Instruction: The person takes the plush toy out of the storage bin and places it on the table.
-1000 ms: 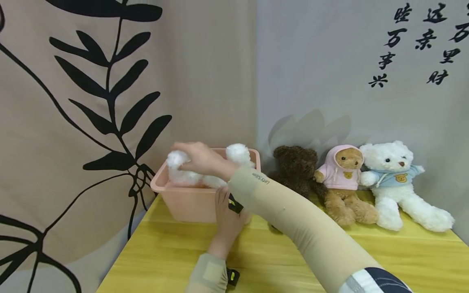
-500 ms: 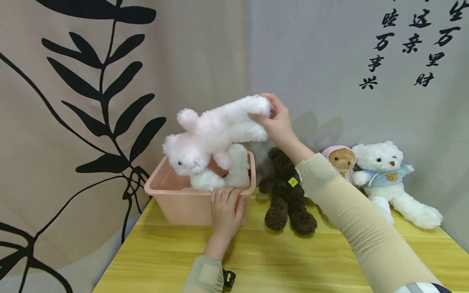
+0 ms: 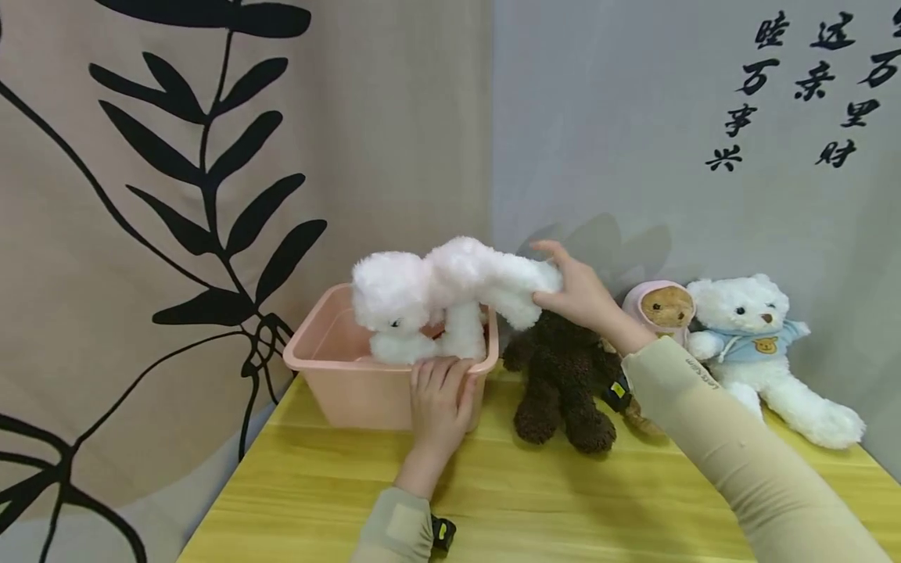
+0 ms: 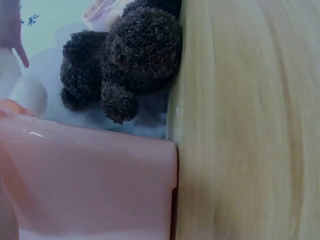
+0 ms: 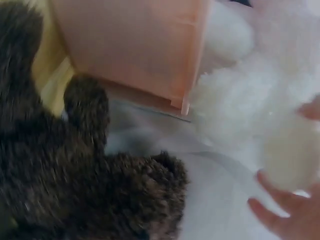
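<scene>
A white plush bear (image 3: 457, 270) lies face down across the right end of a pink plastic bin (image 3: 352, 399), its legs jutting past the rim. My right hand (image 3: 580, 293) is at those legs, thumb and fingers spread on either side of a foot; the right wrist view has the same spread fingers (image 5: 275, 200). Under this bear, more white plush (image 3: 464, 332) shows inside the bin; I cannot tell what kind of toy it is. With fingers hooked over the front rim, my left hand (image 3: 438, 403) holds the bin.
A dark brown plush bear (image 3: 559, 383) sits right of the bin. Beyond it are a tan bear in a pink hood (image 3: 662, 309) and a white bear in a blue top (image 3: 756, 344). They sit on a wooden table (image 3: 535, 508) against a grey curtain (image 3: 598, 117).
My right hand has lifted the white bear from the bin by its legs, turned it and lowered it onto the right end. Its fingers have spread. The left hand stays at the rim.
</scene>
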The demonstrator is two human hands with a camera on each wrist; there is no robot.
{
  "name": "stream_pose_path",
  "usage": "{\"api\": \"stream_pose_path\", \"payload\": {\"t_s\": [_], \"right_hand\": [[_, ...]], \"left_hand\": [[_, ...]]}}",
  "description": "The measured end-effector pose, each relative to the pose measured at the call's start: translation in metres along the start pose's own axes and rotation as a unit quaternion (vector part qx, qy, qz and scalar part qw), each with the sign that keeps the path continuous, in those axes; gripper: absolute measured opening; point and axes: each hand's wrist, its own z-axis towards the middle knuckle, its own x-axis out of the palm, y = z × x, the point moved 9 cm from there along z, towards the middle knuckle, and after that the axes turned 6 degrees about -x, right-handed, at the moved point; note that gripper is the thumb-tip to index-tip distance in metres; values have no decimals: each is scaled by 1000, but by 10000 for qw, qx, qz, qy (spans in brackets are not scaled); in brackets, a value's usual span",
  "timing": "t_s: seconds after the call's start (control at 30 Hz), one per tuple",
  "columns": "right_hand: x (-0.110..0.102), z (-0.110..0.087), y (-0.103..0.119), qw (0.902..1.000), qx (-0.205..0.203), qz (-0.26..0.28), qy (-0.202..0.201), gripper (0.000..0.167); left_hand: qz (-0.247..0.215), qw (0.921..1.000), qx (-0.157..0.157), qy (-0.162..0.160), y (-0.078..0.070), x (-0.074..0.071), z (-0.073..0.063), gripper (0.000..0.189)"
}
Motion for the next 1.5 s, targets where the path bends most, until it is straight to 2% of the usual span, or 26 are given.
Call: {"api": "stream_pose_path", "payload": {"t_s": [0.07, 0.13, 0.2, 0.33, 0.43, 0.57, 0.63, 0.7, 0.73, 0.8, 0.87, 0.9, 0.97, 1.03, 1.13, 1.27, 1.33, 1.43, 1.5], "right_hand": [[13, 2, 12, 9959, -402, -601, 549, 81], [25, 3, 24, 9875, -791, -1014, 906, 90], [35, 2, 34, 9808, -1099, -1218, 1059, 93], [55, -2, 45, 9740, -1491, -1177, 1236, 100], [63, -11, 46, 9721, -1463, -1132, 1444, 106], [59, -29, 52, 9778, -977, -834, 1656, 122], [53, -38, 64, 9825, -880, -708, 1483, 131], [52, -47, 86, 9854, -1101, -746, 1064, 135], [55, -51, 97, 9834, -1319, -916, 842, 135], [64, -55, 120, 9733, -1749, -1444, 345, 131], [75, -52, 135, 9626, -1991, -1838, -69, 121], [79, -48, 138, 9606, -1993, -1929, -157, 116], [82, -36, 136, 9642, -1829, -1900, -270, 105], [78, -20, 128, 9746, -1527, -1626, -213, 92], [72, 1, 111, 9886, -1010, -1106, 130, 75], [58, 17, 81, 9973, -510, -407, 324, 65], [52, 19, 62, 9994, -286, -54, 173, 63], [46, 15, 34, 9992, 9, 280, -270, 67], [43, 10, 29, 9977, -219, 83, -636, 74]], "left_hand": [[-3, 9999, 65, -79, 0, -2, 0, 17], [-19, 10000, 62, -53, 1, -2, 1, 18], [31, 10000, 14, 68, 2, -1, 1, 20], [299, 9987, -200, 354, 5, 3, 0, 29], [424, 9971, -323, 544, 6, 6, -2, 33], [394, 9973, -292, 554, 3, 8, -7, 38], [400, 9980, -190, 461, 0, 8, -8, 41], [379, 9985, -132, 367, 0, 6, -9, 40], [406, 9985, -115, 344, 0, 5, -8, 37], [420, 9984, -120, 354, 1, 4, -7, 25], [352, 9982, -245, 413, 4, 3, -6, 13], [390, 9979, -271, 435, 5, 4, -6, 8], [366, 9972, -315, 569, 6, 5, -6, 4], [335, 9971, -321, 603, 6, 7, -7, 11], [307, 9982, -158, 493, 4, 6, -5, 29], [172, 9995, -49, 256, 1, 4, -1, 23], [86, 9995, -98, 293, 1, 4, 1, 20], [4, 9992, -197, 342, 1, 5, 3, 19], [12, 9992, -229, 337, 2, 3, 1, 19]]}}
